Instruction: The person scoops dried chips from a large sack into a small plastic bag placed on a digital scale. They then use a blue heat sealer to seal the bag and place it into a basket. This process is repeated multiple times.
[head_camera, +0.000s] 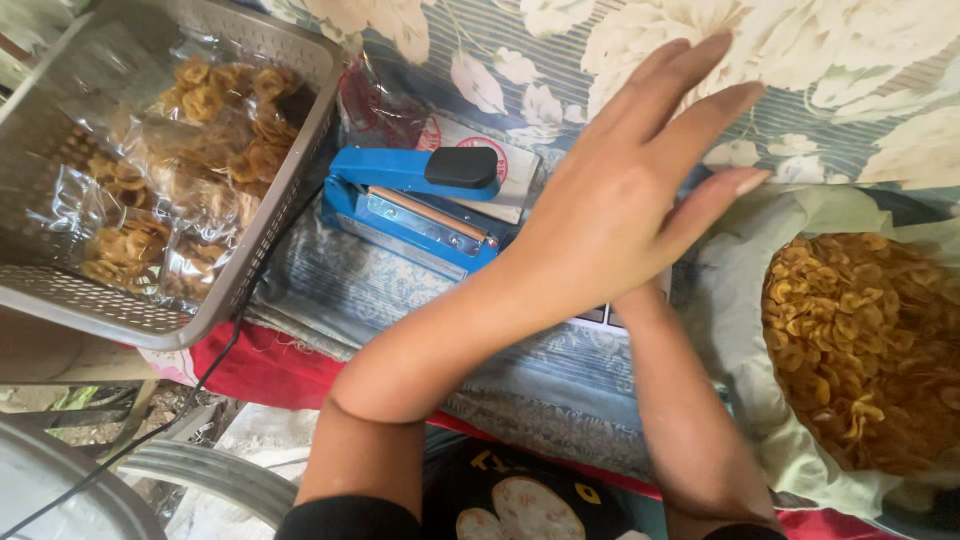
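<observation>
one blue sealer, one basket

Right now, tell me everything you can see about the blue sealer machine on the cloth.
The blue sealer machine looks like a painted metal body with a hinged arm topped by a black plastic pad. The arm is raised a little, showing a pale sealing strip beneath. It lies slantwise on the patterned cloth, beside the grey basket of bagged chips. The left hand hovers flat, covering its right end; contact cannot be told.
</observation>
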